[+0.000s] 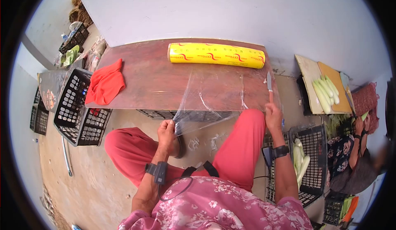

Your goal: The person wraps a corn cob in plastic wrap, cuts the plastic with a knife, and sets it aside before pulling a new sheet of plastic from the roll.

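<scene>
Left hand (167, 132) grips the bunched end of clear plastic wrap (210, 98) pulled from the yellow roll (216, 55); right hand (273, 113) closes around a small knife (269, 82).

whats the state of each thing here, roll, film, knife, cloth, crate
cling film roll: lying on the board, partly unrolled
film sheet: pulled out, its end bunched in the left hand
knife: gripped in the right hand, blade pointing away at the sheet's right edge
red cloth: crumpled on the board's left end
crate: open, holding a few pale vegetables
</scene>
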Available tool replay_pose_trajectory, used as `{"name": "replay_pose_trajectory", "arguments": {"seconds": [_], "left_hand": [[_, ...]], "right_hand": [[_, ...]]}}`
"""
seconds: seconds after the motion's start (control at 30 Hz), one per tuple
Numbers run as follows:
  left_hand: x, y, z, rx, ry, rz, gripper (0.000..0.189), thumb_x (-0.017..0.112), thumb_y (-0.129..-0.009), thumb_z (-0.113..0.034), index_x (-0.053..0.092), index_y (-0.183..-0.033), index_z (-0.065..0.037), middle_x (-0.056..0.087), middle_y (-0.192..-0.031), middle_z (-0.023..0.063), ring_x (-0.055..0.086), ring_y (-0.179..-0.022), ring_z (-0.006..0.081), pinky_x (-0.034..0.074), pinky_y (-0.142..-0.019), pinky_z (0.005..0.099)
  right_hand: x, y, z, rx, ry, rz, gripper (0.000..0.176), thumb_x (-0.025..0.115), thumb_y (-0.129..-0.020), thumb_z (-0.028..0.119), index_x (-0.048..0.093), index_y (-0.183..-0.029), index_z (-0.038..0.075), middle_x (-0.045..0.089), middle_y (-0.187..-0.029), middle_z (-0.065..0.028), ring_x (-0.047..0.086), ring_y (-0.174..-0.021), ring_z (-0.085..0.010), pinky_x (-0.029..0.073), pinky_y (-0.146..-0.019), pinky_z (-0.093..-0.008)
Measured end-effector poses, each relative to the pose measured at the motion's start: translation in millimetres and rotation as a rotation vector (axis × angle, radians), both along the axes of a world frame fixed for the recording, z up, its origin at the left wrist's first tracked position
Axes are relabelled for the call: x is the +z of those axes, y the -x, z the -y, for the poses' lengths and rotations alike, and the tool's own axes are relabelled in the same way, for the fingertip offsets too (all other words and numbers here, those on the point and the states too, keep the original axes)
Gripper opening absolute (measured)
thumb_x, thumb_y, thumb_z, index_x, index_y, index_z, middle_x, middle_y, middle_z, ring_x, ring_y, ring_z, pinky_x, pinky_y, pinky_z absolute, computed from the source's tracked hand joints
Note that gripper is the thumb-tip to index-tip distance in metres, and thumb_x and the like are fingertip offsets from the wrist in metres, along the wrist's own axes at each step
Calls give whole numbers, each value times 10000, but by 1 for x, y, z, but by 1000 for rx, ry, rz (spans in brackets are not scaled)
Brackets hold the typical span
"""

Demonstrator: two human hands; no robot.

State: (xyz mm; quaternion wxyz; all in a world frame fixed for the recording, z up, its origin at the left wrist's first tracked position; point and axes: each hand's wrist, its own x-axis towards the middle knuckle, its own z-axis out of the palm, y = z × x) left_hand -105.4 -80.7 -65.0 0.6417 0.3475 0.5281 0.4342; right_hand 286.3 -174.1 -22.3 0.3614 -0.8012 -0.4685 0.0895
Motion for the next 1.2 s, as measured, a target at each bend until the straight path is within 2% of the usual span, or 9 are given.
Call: {"name": "replay_pose_trajectory", "arguments": {"seconds": [0.1,0.17,0.23,0.33,0.43,0.47,0.57,0.77,1.2], "left_hand": [[-3,1,0,-13,-16,10,150,501,-936,-221,502,-832,-113,434,-663,-44,334,-488,36,268,-403,179],[-5,1,1,-30,-24,35,144,506,-933,-220,506,-837,-113,435,-661,-45,338,-488,35,268,-400,179],[-5,0,2,-21,-36,37,145,517,-928,-224,517,-835,-113,439,-651,-45,345,-481,36,272,-393,181],[1,-2,2,0,-24,32,151,528,-923,-221,526,-822,-108,450,-645,-43,354,-477,39,284,-392,182],[14,-3,4,11,45,66,146,522,-925,-159,539,-805,-78,463,-676,-58,379,-584,36,314,-505,190],[3,-3,2,15,-18,56,163,533,-921,-212,527,-807,-95,452,-636,-44,357,-481,37,291,-393,183],[-1,-2,-2,24,-34,53,166,531,-922,-211,527,-803,-96,449,-632,-49,355,-481,33,292,-396,179],[12,-6,-13,-5,22,109,153,522,-924,-169,521,-792,-91,446,-665,-60,366,-556,30,302,-477,176],[33,-44,-80,13,-228,-257,183,549,-905,-126,545,-749,-31,492,-603,-36,433,-557,44,358,-503,208]], "right_hand": [[56,37,-52,100,-196,221,262,611,-769,18,576,-1028,50,598,-990,-155,567,-917,-330,452,-773,-348],[69,46,-94,249,-272,387,443,666,-725,52,523,-1143,81,537,-1120,-143,507,-1046,-306,413,-848,-381],[75,56,-135,341,-178,527,648,727,-683,124,438,-1262,107,434,-1280,-147,412,-1177,-322,350,-925,-421],[79,64,-191,448,-118,720,873,783,-633,200,319,-1372,160,323,-1373,-161,298,-1270,-343,275,-962,-490],[78,66,-232,536,66,836,1028,820,-586,242,223,-1422,210,271,-1399,-190,257,-1297,-353,254,-954,-522],[72,63,-243,538,77,903,1068,827,-581,264,186,-1435,243,313,-1359,-185,296,-1265,-336,269,-921,-511],[67,54,-255,590,161,936,1055,823,-580,241,198,-1431,243,371,-1282,-153,354,-1195,-309,282,-892,-478],[54,45,-266,571,12,994,1027,803,-573,183,228,-1421,258,393,-1164,-107,385,-1090,-257,284,-870,-449],[51,14,-336,466,127,947,1002,793,-607,192,220,-1422,297,395,-1189,-92,389,-1105,-262,292,-877,-460]]}}
